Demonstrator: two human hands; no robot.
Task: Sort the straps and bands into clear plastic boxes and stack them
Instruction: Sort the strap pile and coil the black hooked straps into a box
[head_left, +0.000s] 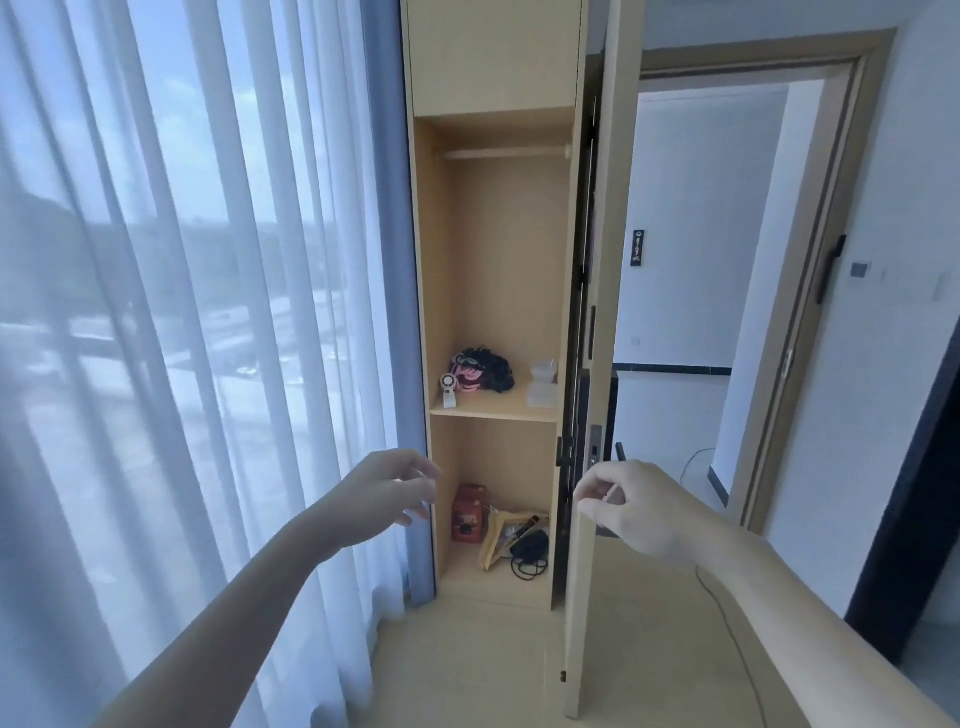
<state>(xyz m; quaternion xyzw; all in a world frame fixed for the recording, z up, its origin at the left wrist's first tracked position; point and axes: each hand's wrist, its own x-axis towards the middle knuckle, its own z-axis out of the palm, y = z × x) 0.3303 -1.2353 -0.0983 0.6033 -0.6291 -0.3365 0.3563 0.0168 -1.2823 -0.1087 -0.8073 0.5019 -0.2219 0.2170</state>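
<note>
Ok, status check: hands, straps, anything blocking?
Left hand open, empty, before the wardrobe. Right hand curled at the door edge, grip unclear. Straps piled on middle shelf, clear boxes beside them, untouched. Door open, nothing blocking.

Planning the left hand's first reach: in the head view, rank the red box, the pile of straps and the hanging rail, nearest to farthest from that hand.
1. red box, lowest, just right of the left hand.
2. pile of straps, higher, on the shelf.
3. hanging rail, highest up.
</note>
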